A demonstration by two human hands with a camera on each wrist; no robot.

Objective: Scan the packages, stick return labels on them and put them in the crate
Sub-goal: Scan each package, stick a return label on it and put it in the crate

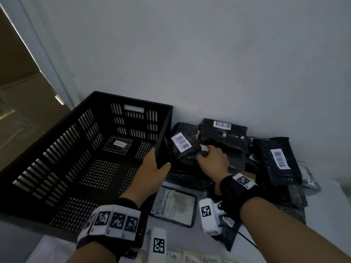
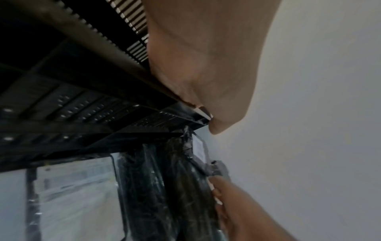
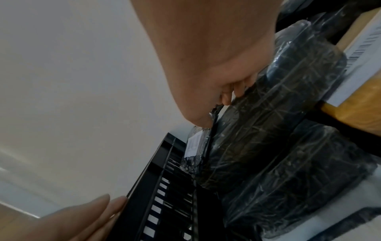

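A black slatted plastic crate is seen from above on a pale table, set against a white wall. Its near right corner is gripped by the left hand, with the thumb outside the wall and the fingers curled over the rim into the crate. One small labelled packet is seen lying on the crate floor at the far end.

Just right of the crate, black plastic-wrapped packages are heaped against the wall. The top package, bearing a white barcode label, leans against the crate's right wall. Its right edge is held by the right hand, the fingers curled onto the wrap, as confirmed in the right wrist view. Further packages with barcode labels lie behind and to the right.

Nearer the person, a flat clear-fronted mailer lies on the table, and a strip of handwritten return labels is partly seen at the bottom edge.
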